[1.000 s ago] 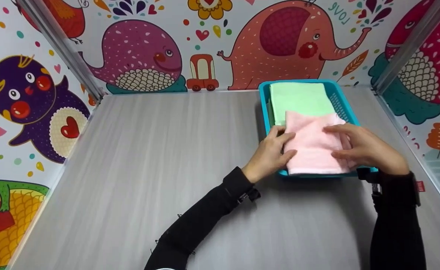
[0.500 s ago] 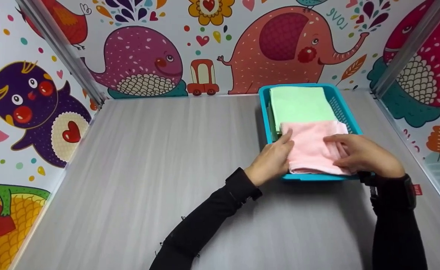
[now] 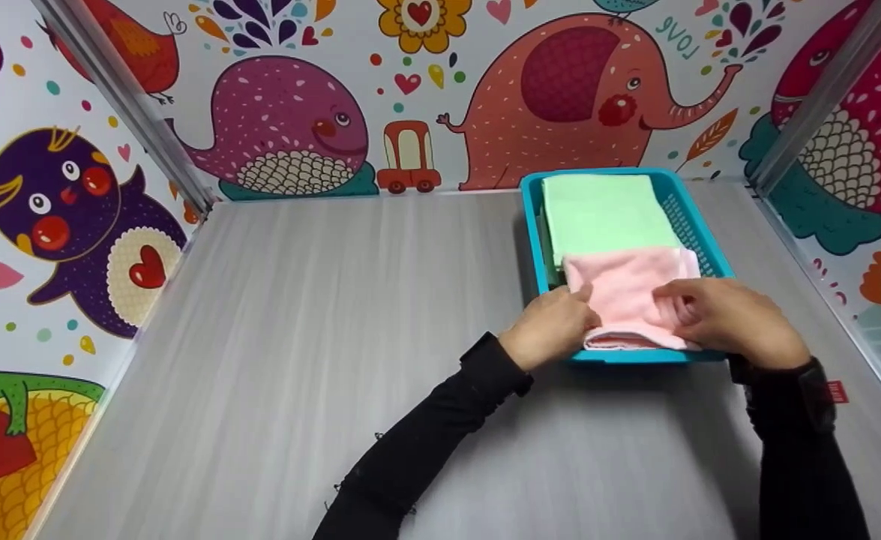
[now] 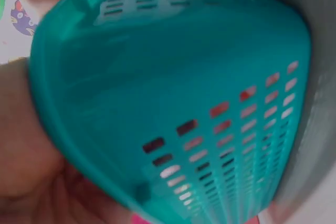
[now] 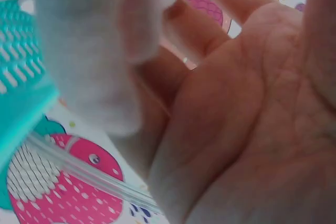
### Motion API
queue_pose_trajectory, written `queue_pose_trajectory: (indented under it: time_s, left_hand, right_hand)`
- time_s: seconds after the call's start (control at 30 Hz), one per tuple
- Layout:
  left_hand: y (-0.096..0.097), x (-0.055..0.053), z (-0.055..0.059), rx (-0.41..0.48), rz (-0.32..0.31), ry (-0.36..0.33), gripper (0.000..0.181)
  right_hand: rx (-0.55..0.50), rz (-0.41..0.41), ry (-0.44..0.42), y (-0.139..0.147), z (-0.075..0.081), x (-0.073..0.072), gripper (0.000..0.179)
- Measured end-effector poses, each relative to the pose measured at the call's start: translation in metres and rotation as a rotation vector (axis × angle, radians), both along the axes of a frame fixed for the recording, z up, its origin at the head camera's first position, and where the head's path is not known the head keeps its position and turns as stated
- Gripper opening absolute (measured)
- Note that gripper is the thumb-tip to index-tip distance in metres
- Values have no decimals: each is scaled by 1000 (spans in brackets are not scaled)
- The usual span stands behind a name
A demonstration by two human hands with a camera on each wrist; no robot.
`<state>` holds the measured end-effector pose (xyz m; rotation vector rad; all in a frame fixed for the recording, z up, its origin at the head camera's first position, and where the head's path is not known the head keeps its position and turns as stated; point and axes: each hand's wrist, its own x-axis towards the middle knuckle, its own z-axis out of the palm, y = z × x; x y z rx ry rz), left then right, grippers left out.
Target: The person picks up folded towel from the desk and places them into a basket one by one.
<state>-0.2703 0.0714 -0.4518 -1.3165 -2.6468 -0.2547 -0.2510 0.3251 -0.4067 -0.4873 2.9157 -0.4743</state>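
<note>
A folded pink towel (image 3: 620,285) lies in the front part of a teal plastic basket (image 3: 635,357), overlapping a folded pale green towel (image 3: 605,214) behind it. My left hand (image 3: 551,328) reaches over the basket's left rim and grips the pink towel's left side, thumb uppermost. At the opposite side, my right hand (image 3: 744,319) pinches the towel's right edge between thumb and fingers. In the left wrist view the basket's slotted wall (image 4: 121,72) hides most of the left fingers. Blurred towel fabric (image 5: 86,66) hangs at the fingers in the right wrist view.
The basket stands on a grey wood-grain table (image 3: 335,300), near its back right. Panels printed with cartoon animals (image 3: 283,127) enclose the back and sides, with metal posts (image 3: 807,105) at the corners.
The pink towel has come down and toward me into the basket's front, uncovering more of the green towel. My left hand has moved lower along its left side; the right keeps its pinch.
</note>
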Motion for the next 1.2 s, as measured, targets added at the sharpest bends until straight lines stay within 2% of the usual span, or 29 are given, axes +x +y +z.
queue_pose_trajectory:
  time_s: [0.1, 0.3, 0.5, 0.9, 1.2]
  left_hand:
    - [3, 2, -2, -77, 37, 58, 36]
    - [6, 5, -5, -122, 82, 31, 34]
    - [2, 3, -4, -153, 137, -44, 31]
    - [3, 3, -2, -188, 126, -38, 33]
    - [2, 1, -2, -97, 112, -14, 30]
  right_hand:
    - [64, -54, 10, -7, 0, 2, 40]
    - [117, -75, 51, -12, 2, 6, 31]
    - [127, -88, 16, -14, 3, 5, 35]
    - [127, -79, 34, -11, 2, 5, 34]
    - [56, -74, -41, -6, 4, 3, 43]
